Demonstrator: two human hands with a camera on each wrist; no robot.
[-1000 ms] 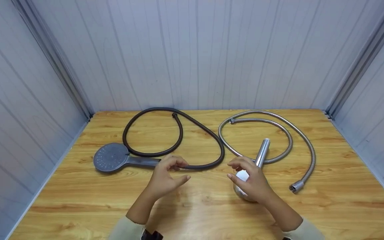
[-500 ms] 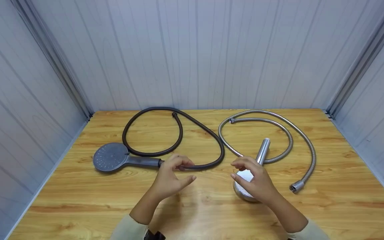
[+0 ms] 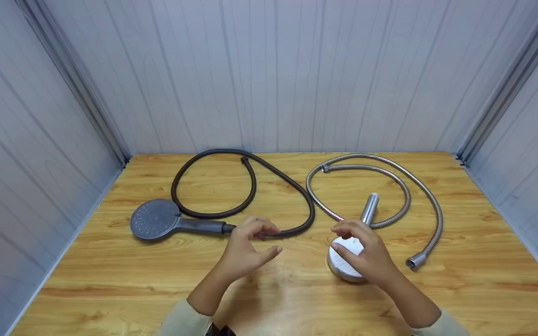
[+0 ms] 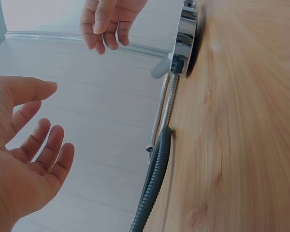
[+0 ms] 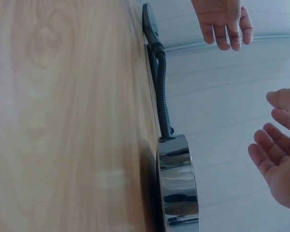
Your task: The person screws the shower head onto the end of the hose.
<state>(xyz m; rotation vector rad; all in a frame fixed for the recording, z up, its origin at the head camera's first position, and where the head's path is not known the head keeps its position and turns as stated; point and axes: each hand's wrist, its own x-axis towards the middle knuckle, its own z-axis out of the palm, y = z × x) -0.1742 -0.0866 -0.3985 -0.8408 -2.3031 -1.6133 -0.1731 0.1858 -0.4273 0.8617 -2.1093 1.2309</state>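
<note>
My left hand (image 3: 248, 249) hovers above the table, thumb and fingers apart and loosely bent, with nothing in its grasp. In the head view it overlaps the black shower hose (image 3: 306, 205), just right of a dark grey shower head (image 3: 156, 219) whose handle joins that hose. My right hand (image 3: 364, 252), likewise relaxed and holding nothing, is over a chrome shower head (image 3: 343, 270) and hides part of it. The handle (image 3: 370, 207) of the chrome one points away from me. Both wrist views show the hands (image 4: 34, 145) raised off the wood.
A silver metal hose (image 3: 432, 200) lies looped behind the chrome shower head, its larger end fitting (image 3: 416, 261) at the right and a smaller fitting (image 3: 326, 168) inside the loop. Pale panel walls (image 3: 273, 74) enclose the wooden table (image 3: 133, 289) at the back and both sides.
Both hands have drifted slightly to the right in the head view, uncovering the joint between the grey handle and the black hose. The shower heads and hoses have stayed put.
</note>
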